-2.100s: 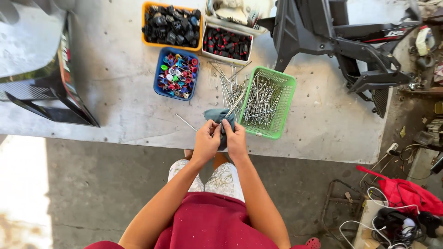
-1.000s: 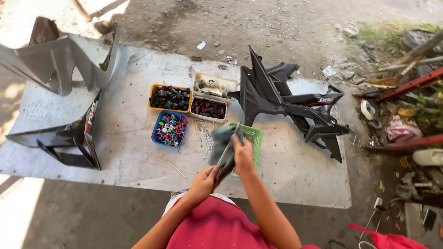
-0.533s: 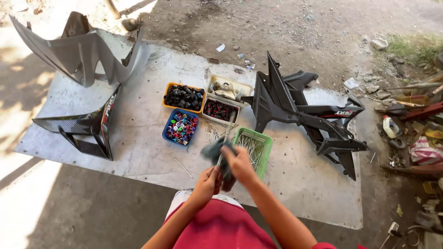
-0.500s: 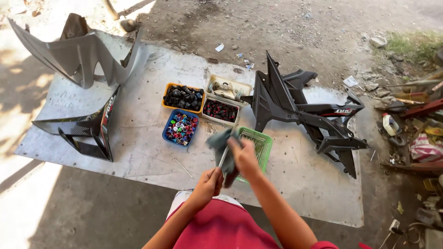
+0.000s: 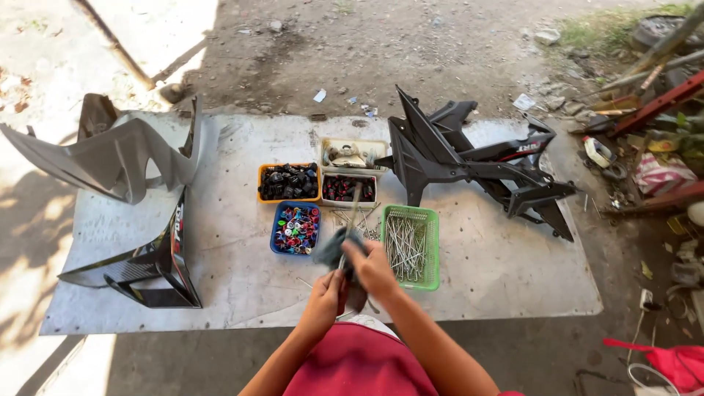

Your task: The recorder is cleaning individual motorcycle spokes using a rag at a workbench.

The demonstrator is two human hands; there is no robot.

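Rod [image 5: 353, 209] pinched low in my left hand [image 5: 327, 293], right hand [image 5: 372, 268] wraps grey rag [image 5: 331, 249] round it, near table [image 5: 506, 271] edge, left of green basket [image 5: 433, 253]. Best: firm grip, wipe w/ full strokes.

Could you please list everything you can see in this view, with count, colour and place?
table: one, grey, centre
fairing panels: two, grey and black, table's left end
black frame part: one, black, right rear
orange tray: one, dark parts inside, rear centre
white trays: two, beside the orange one
blue tray: one, mixed-colour small parts
green basket: one, long metal rods inside
cloth: one, dark grey, in the hands
rod: one, metal, wrapped by the cloth
left hand: grips the rod's near end
right hand: grips the cloth
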